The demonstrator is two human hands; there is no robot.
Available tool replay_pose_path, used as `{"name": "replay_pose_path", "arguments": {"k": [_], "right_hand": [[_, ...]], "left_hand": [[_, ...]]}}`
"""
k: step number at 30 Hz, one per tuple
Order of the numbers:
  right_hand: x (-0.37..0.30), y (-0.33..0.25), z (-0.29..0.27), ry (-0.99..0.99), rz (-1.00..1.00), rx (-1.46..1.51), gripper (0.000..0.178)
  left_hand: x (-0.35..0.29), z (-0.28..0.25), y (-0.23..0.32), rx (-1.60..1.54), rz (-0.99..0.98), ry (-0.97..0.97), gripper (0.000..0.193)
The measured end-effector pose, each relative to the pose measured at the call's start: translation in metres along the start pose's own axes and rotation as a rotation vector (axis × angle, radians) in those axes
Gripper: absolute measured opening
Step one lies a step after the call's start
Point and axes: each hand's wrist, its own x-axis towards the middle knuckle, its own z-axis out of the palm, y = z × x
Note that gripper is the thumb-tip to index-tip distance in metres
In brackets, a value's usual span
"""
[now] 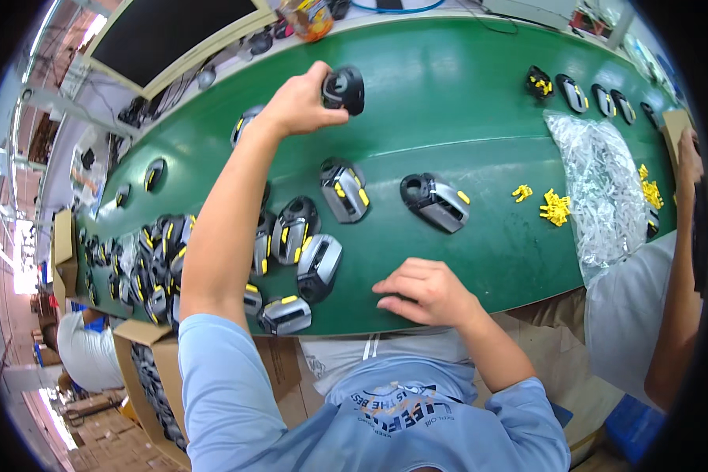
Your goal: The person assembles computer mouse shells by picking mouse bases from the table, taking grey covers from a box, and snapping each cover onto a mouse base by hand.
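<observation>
My left hand (300, 104) reaches far across the green table, closed on a black plastic housing (344, 90) that is held above the surface. Fingers loosely bent and thumb apart, my right hand (426, 293) rests near the table's front edge with nothing visible in it. Beyond it lies a grey-and-black housing (436, 202) with a yellow tab. Another such housing (344, 191) sits to the left of that one, below the held piece. More of them, including a grey one (318, 265) and a black-ended one (294, 230), lie beside my left forearm.
A heap of similar housings (157, 259) covers the table's left side. Small yellow parts (555, 208) lie right of centre, beside a clear plastic bag (598, 181). Several housings (573, 94) stand at the far right, near another person's arm (679, 259). An open carton (153, 370) stands below the left edge.
</observation>
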Motion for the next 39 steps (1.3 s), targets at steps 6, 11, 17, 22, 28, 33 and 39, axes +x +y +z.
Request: {"name": "replay_pose_path", "arguments": {"k": [6,11,17,22,28,33,39], "right_hand": [[0.008,-0.001,0.006,-0.012,0.035,-0.022,0.016],[0.022,-0.031,0.023,-0.156,0.008,-0.029,0.018],[0.051,-0.074,0.078,-0.486,-0.190,0.210,0.020],[0.076,-0.085,0.117,-0.627,-0.258,0.256,0.019],[0.077,-0.095,0.125,-0.567,-0.158,0.261,0.017],[0.072,-0.084,0.116,-0.510,-0.122,0.258,0.015],[0.075,-0.075,0.103,-0.466,-0.097,0.250,0.014]], "left_hand": [[-0.167,-0.075,0.074,-0.745,-0.249,0.186,0.066],[-0.387,-0.091,0.087,-1.026,-0.350,0.743,0.075],[-0.622,-0.153,0.071,-0.417,-0.770,1.411,0.052],[-0.734,-0.201,0.050,-0.607,-1.561,1.077,0.034],[-0.731,-0.183,-0.016,-0.289,-1.699,0.626,0.057],[-0.759,-0.201,-0.030,-0.174,-1.914,0.353,0.065],[-0.750,-0.209,0.011,-0.429,-1.637,1.030,0.045]]}}
